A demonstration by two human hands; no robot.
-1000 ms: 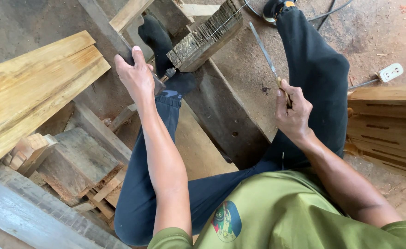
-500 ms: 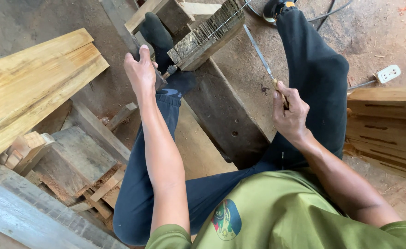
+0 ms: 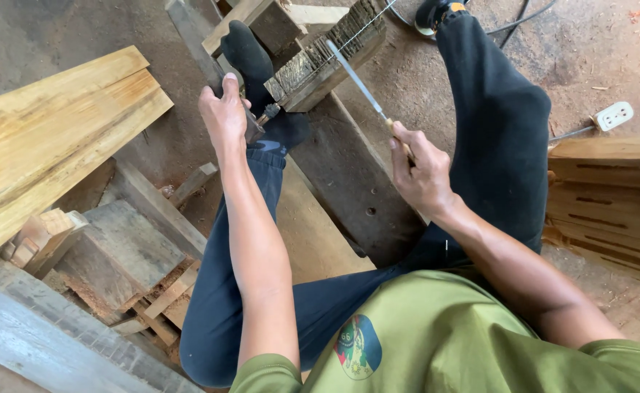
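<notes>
The right hand [image 3: 422,171] is gripping the wooden handle of a long metal file [image 3: 360,84], fingers wrapped tight, its blade tip touching the carved wood block [image 3: 327,58]. Left of that block, the left hand [image 3: 224,116] is pressing down with fingers curled over a small piece beside the socked foot [image 3: 247,54]. Pale planks [image 3: 51,124] are lying farther left of the block.

Left hand [image 3: 224,115] moved up and forward from open-palmed over the knee; now curled down by the socked foot [image 3: 251,52], near the wood block [image 3: 327,54]. Right hand [image 3: 420,171] shifted slightly; its metal file [image 3: 358,81] tip now reaches the block.
</notes>
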